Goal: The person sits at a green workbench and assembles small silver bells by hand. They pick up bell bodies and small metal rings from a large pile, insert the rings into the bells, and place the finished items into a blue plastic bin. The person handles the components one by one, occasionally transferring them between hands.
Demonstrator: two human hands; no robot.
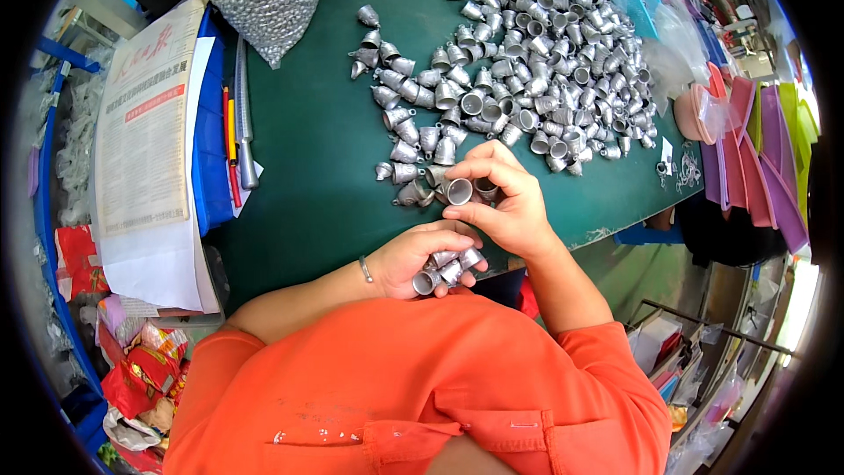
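Note:
Near the front edge of the green table, my left hand [413, 257] is cupped around several small silver metal bells [451, 273], its palm turned up. Just above it, my right hand [508, 202] pinches one silver bell [459, 192] between thumb and fingers, its round mouth facing up toward me. Another bell shows partly behind those fingers. Beyond both hands a large heap of the same bells [563, 62] spreads over the table, with a looser line of them reaching down close to my right fingertips.
A clear bag of small shiny beads [264, 0] lies at the far left. Beside it are a blue tray [209, 149], a newspaper [145, 114], pencils [232, 136] and a long grey tool [243, 114]. Pink and purple plastic bins [756, 149] stand at the right.

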